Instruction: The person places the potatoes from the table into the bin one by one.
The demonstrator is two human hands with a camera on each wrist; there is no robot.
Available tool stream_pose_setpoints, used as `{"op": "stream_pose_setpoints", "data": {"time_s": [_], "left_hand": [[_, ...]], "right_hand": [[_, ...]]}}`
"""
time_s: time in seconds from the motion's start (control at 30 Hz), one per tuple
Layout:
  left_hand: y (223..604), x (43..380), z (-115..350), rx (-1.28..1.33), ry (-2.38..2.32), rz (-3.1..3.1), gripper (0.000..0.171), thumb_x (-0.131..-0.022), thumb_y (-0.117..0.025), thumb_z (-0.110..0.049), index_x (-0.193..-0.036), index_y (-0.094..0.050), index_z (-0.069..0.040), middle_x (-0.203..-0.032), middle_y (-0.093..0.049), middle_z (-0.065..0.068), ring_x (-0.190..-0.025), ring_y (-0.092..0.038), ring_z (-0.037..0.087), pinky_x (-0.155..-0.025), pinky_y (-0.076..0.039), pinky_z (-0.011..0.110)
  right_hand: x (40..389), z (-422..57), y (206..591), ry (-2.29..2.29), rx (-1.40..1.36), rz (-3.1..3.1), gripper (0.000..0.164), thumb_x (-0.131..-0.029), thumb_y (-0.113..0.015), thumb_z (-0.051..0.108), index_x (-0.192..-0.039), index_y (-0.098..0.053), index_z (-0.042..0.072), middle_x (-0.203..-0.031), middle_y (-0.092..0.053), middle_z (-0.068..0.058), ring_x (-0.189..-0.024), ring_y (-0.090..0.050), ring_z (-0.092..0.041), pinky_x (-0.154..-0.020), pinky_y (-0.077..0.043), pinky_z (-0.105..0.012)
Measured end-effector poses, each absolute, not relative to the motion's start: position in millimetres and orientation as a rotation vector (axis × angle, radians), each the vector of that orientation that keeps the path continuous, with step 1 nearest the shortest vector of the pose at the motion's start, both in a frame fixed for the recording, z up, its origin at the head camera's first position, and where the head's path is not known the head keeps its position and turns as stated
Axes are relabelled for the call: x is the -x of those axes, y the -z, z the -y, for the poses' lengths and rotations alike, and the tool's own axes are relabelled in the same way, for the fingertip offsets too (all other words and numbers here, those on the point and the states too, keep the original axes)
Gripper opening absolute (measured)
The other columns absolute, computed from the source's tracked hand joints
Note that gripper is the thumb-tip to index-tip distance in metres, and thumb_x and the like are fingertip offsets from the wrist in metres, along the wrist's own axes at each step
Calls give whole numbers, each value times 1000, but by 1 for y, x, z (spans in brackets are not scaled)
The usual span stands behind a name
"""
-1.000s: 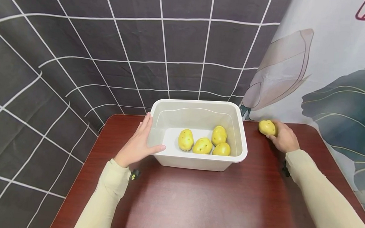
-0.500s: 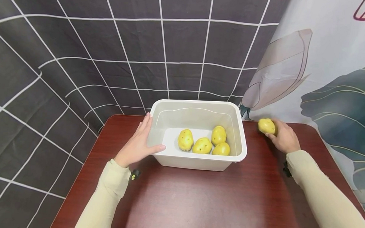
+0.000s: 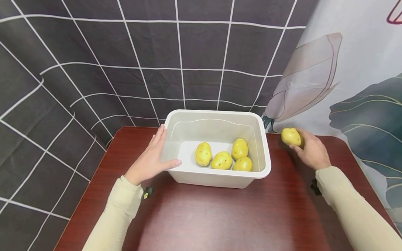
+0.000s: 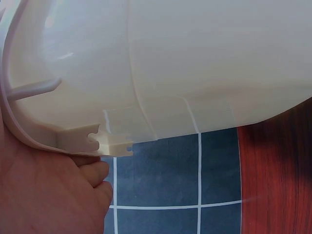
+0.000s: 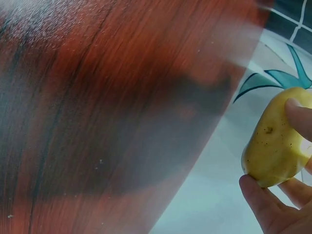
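Note:
In the head view a pale grey plastic bin [image 3: 205,179] stands on the table, with several yellow potatoes [image 3: 203,154] on its floor. My left hand [image 3: 149,156] rests against the bin's left side, its fingers straight along the rim and the thumb over the front left corner. The left wrist view has the bin's outer wall [image 4: 204,53] filling most of it, the hand [image 4: 48,190] pressed under the rim. To the right of the bin, my right hand [image 3: 312,149] grips another potato [image 3: 291,136] between thumb and fingers. The right wrist view shows this potato [image 5: 273,141] held above the table, near its back edge.
The reddish-brown wooden table [image 3: 217,222] extends in front of the bin. Behind it hangs a dark cloth with a white grid [image 3: 203,48]. A white curtain with flower and leaf prints [image 3: 321,100] hangs at the back right, close to the right hand.
The potato in my right hand has moved slightly left and up, toward the bin. My left hand keeps its place on the bin's rim. The view has shifted a little.

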State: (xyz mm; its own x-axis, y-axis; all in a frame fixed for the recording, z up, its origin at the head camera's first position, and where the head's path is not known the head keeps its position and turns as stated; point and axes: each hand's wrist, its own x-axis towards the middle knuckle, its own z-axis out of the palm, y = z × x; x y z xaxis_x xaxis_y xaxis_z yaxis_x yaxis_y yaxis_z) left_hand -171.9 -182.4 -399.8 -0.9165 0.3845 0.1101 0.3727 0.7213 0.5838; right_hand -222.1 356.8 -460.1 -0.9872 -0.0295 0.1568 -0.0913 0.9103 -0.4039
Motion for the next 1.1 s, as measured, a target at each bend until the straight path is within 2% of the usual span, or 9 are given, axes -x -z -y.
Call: {"op": "stream_pose_setpoints", "data": {"time_s": [0.27, 0.53, 0.83, 1.1], "left_hand": [[400, 173, 182, -625, -971, -2885, 115, -85, -72, -57, -160, -6, 0, -169, 7, 5, -154, 2, 30, -124, -6, 49], [400, 172, 182, -645, -981, -2893, 115, -85, -73, -56, -160, -7, 1, -169, 4, 10, -154, 0, 34, -124, -8, 52], [400, 172, 182, -635, -968, -2896, 114, -86, -72, -56, -160, -7, 0, -169, 4, 8, -154, 0, 33, -124, -9, 51], [401, 173, 183, -640, -962, -2901, 114, -85, -73, -55, -160, -7, 1, -169, 3, 12, -154, 0, 31, -124, -8, 50]], "right_hand": [[217, -353, 454, -632, -108, 2893, 70, -90, -75, 13, -147, -40, -6, -136, -49, -35, -116, -49, -52, -96, -38, -69], [211, -347, 447, -640, -119, 2866, 70, -89, -75, 13, -148, -41, -3, -137, -49, -33, -119, -49, -52, -98, -37, -69], [205, -338, 440, -641, -155, 2832, 69, -89, -77, 14, -147, -43, -2, -138, -50, -32, -120, -49, -51, -99, -38, -67], [199, -330, 434, -642, -150, 2825, 73, -88, -77, 14, -149, -42, -1, -139, -49, -32, -121, -48, -52, -99, -37, -69]]}}
